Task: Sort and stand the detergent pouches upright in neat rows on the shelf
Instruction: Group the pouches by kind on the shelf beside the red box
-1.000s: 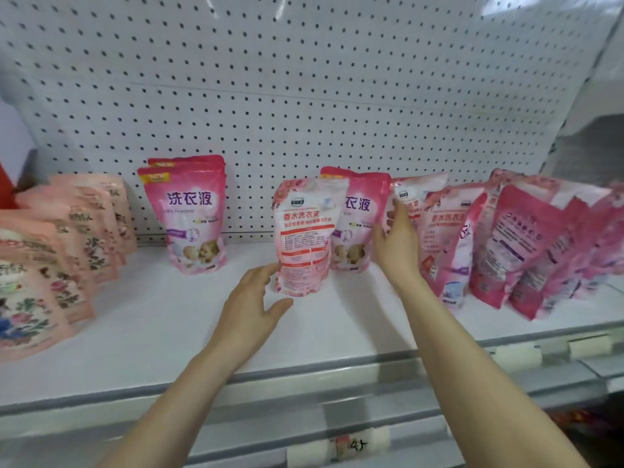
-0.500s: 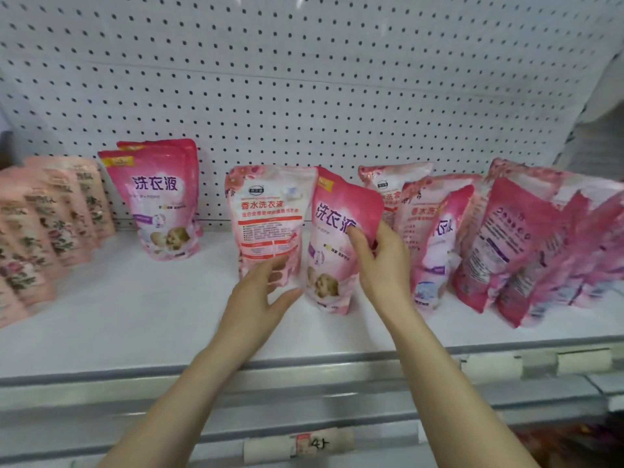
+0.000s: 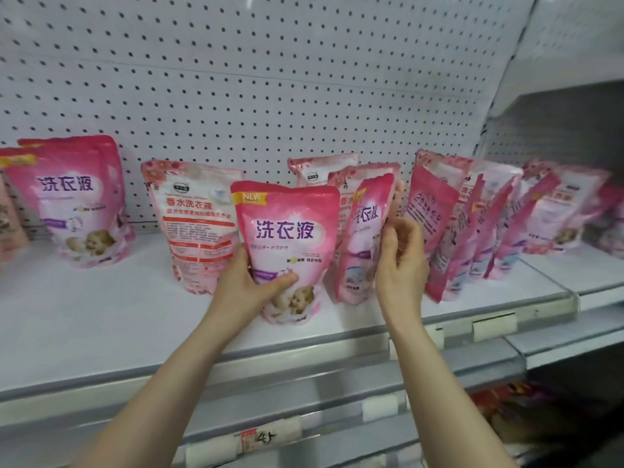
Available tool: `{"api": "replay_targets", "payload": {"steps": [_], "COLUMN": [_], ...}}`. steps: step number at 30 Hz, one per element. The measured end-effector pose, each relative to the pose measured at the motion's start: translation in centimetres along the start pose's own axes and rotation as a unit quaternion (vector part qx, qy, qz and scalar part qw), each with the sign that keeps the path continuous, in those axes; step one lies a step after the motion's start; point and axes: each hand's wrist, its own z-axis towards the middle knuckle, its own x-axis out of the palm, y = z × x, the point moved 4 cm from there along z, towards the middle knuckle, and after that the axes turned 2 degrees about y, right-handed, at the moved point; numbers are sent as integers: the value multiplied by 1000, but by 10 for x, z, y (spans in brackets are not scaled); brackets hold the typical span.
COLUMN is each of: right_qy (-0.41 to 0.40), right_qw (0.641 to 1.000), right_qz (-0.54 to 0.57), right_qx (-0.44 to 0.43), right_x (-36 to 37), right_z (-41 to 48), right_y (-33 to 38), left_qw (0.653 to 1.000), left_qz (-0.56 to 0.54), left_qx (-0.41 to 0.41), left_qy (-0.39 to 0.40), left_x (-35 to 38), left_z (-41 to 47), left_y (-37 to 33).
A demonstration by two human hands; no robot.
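gripping the NEW pouch (image 3: 290, 228) low with the left hand (image 3: 243, 288), thumb clamped across it, holding it upright at the shelf (image 3: 101, 315) front, pinching the side-on pouch (image 3: 361, 251) beside it in the right hand (image 3: 401, 265)

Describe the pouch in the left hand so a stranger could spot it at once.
Find the white shelf under the pegboard wall and look near its middle. The left hand grips a bright pink pouch, in front of the others. Unlike the paler pouch behind it and the tilted pouch in the right hand, it faces straight out, showing a yellow NEW tag.
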Motion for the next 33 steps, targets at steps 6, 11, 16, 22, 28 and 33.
{"api": "replay_targets", "payload": {"steps": [6,11,16,22,28,33], "right_qy": [180,198,219,155,124,138], "right_qw": [971,967,944,958,967,952], "right_qz": [4,15,172,205,204,254], "right_qx": [156,158,179,125,85,103], "right_x": [26,25,29,34,30,47], "right_z": [4,12,16,6,-17,-50], "right_y": [-40,-44,-43,-13,41,83], "left_qw": [999,994,992,980,965,956], "left_qz": [-16,-26,-95,-140,-217,-247], "left_qx": [-9,-26,-22,-18,-11,-7], "left_qy": [-35,-100,-84,-139,-145,-161], "left_x": [0,-8,-9,-23,-72,-126], "left_z": [-17,-28,-28,-26,-39,-62], "left_y": [-3,2,1,1,-3,1]}}
